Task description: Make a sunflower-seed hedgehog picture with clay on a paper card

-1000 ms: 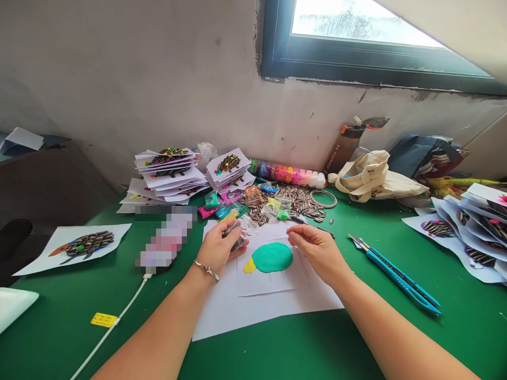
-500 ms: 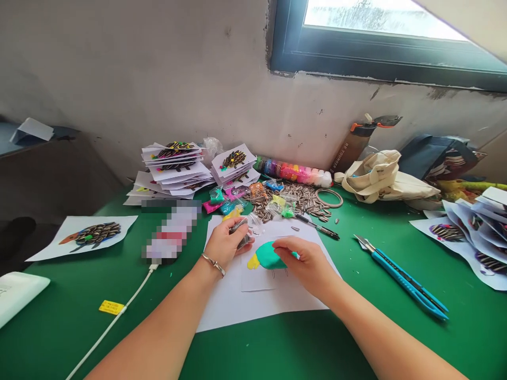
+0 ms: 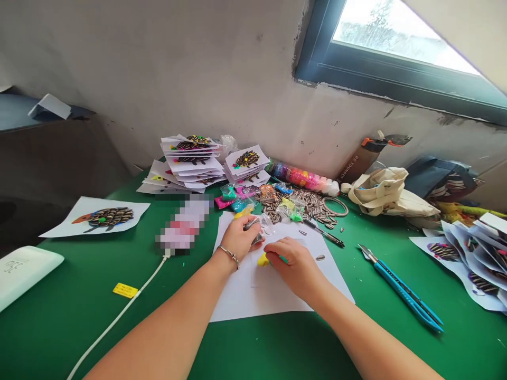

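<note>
Evidently delicate. Left grip (image 3: 240,236) curled round a dark bundle (image 3: 252,224); right grip (image 3: 293,259) pinched together, contents unseen, at yellow clay (image 3: 261,260), inward from tabletop's (image 3: 269,351) back edge. Press lightly.

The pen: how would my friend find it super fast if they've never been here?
On the green table, find the big white sheet beneath the right hand. Just beyond that hand, at the sheet's far right corner, lies the pen, slanting. It's long, thin and dark, unlike the short, striped seeds scattered near it.
</note>
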`<state>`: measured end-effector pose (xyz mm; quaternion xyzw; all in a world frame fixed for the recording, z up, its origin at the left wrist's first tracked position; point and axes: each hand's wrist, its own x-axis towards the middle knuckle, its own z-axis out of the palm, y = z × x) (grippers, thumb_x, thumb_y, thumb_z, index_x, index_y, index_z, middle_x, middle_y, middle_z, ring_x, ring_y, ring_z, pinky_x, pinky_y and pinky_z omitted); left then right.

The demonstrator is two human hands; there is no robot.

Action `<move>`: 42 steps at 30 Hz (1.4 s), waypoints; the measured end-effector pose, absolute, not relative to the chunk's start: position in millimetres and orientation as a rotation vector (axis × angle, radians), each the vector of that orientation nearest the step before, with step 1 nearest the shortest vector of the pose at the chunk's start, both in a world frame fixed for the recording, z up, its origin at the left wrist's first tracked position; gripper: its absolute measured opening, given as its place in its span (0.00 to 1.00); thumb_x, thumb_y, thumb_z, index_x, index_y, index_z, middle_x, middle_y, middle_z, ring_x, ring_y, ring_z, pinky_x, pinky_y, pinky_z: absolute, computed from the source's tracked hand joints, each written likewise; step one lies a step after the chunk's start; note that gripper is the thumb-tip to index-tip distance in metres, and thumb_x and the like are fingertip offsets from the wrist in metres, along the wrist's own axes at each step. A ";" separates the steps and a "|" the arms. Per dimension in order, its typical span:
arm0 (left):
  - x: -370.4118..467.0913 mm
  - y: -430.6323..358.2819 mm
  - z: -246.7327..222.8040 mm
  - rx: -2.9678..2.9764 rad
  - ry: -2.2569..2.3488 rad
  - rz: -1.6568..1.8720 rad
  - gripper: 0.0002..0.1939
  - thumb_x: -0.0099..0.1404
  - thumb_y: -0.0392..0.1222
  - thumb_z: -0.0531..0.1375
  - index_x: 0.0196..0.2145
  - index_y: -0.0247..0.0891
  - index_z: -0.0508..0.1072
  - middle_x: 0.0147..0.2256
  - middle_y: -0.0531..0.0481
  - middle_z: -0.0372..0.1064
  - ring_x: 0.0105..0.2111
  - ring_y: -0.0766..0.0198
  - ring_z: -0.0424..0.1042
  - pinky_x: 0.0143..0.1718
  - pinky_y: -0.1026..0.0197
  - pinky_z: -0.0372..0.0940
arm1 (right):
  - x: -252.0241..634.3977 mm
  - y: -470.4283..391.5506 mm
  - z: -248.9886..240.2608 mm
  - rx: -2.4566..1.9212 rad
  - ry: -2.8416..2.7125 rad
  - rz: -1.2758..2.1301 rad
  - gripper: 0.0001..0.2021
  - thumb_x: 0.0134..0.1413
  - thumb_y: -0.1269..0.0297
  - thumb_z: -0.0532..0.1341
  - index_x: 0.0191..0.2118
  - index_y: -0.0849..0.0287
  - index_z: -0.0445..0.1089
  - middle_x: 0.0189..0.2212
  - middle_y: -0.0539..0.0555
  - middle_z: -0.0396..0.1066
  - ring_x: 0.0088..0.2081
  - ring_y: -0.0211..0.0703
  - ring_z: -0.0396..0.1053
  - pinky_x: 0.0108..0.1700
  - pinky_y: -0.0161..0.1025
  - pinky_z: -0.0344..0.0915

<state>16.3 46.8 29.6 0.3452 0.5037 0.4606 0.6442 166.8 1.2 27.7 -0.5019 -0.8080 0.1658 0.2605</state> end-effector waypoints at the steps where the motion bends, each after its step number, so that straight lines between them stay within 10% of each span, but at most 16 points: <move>1: 16.3 46.8 28.9 0.785 1.138 1.054 0.11 0.56 0.39 0.65 0.38 0.38 0.71 0.27 0.51 0.70 0.25 0.65 0.72 0.32 0.59 0.72 | 165.6 1.2 26.5 -1.353 -2.185 0.436 0.10 0.55 0.75 0.56 0.33 0.55 0.73 0.28 0.52 0.70 0.32 0.41 0.65 0.33 0.36 0.61; 42: 18.1 48.4 23.5 0.813 1.125 1.053 0.10 0.54 0.38 0.66 0.36 0.37 0.73 0.28 0.49 0.70 0.26 0.65 0.72 0.32 0.59 0.73 | 175.9 -9.3 19.9 -1.244 -2.401 0.217 0.18 0.48 0.80 0.54 0.39 0.52 0.74 0.35 0.54 0.70 0.39 0.46 0.60 0.43 0.46 0.58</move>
